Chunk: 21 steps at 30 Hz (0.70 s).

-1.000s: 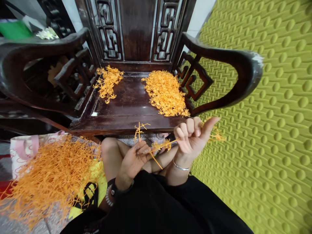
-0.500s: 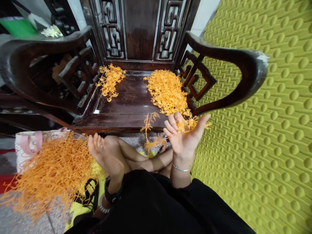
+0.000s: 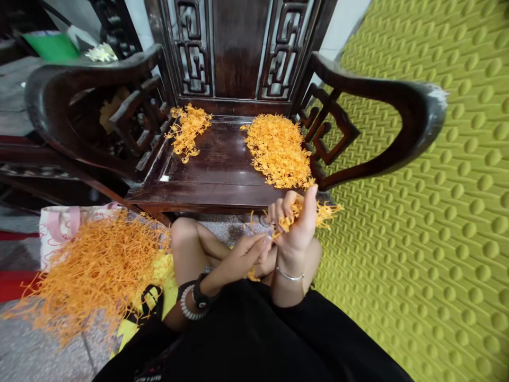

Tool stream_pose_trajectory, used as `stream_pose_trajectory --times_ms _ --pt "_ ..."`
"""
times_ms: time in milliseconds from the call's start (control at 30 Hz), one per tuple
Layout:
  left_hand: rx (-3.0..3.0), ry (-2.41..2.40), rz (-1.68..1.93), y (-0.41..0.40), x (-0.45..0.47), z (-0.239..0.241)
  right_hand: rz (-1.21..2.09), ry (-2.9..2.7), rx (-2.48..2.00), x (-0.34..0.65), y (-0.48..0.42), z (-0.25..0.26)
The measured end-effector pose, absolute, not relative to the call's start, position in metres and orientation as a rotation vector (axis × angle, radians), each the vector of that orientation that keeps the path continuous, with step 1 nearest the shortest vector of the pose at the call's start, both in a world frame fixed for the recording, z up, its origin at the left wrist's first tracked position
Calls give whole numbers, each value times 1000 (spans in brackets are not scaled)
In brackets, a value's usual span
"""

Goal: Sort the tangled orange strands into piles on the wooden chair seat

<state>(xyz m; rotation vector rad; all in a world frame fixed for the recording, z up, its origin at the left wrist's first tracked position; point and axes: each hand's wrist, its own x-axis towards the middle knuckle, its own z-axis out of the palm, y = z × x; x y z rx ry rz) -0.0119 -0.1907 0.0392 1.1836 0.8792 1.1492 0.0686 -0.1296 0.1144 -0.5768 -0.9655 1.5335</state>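
Observation:
My right hand [image 3: 295, 233] is closed around a bunch of orange strands [image 3: 326, 213], its thumb pointing up. Frilly ends stick out past the thumb side. Against its palm, my left hand [image 3: 248, 253] pinches the end of a strand, fingertips pressed together. A few more orange bits hang below and behind the left fingers. In front of my hands, on the dark wooden chair seat [image 3: 218, 170], lie a large heap of curly orange pieces [image 3: 278, 151] at the right and a smaller heap [image 3: 189, 130] at the left.
A big loose pile of long orange strands [image 3: 99, 265] spreads at the left by a white bag with pink handles [image 3: 59, 231]. Curved chair arms [image 3: 417, 127] rise on both sides. A black sandal [image 3: 149, 305] lies near the pile. Yellow bumpy padding [image 3: 449, 254] fills the right.
My left hand has moved right from beside the strand pile to meet my right hand and now pinches a strand. My right fingers have curled in more, and the view has shifted slightly.

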Motion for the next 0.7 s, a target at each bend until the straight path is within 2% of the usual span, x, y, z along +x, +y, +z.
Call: stream_pose_trajectory --times_ms 167,400,600,700 --pt "1215 712 970 -211 -33 49 1407 -949 -482 80 -141 125" --pt "1104 499 855 -221 -38 51 1584 -1020 -343 94 -149 137" --pt "981 419 767 -227 -45 57 1535 -1085 -78 98 -145 140" --pt "953 412 775 -230 -47 58 1465 -1085 -98 103 -142 140"
